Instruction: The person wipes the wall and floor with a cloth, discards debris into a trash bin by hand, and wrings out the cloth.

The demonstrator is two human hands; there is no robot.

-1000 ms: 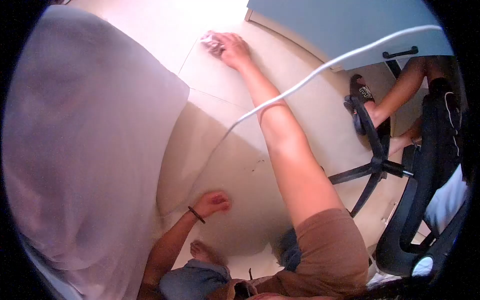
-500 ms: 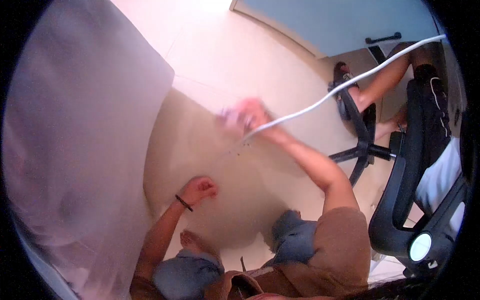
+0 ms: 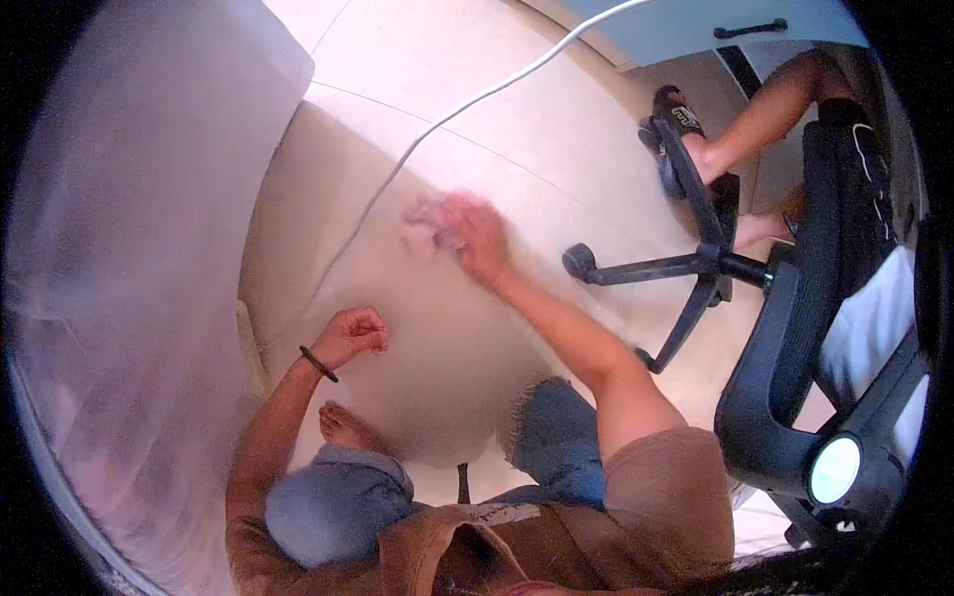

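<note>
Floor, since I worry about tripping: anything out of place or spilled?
The white cable looks out of place, slanting loosely across the view over the floor; whether it touches is unclear. No spill shows.

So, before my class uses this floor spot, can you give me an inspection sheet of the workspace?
Surface: pale floor tiles with visible joints, partly in shadow.
Job's things: crumpled cloth or tissue, blurred.
Clutter: wheeled chair close by on the right.
Hands: right hand holds the crumpled piece; left hand has curled fingers, nothing seen in it.
Cables: white cable crosses the view; cannot tell whether it touches the floor.
Surroundings: grey drape left; blue cabinet and another person's legs right.
</note>
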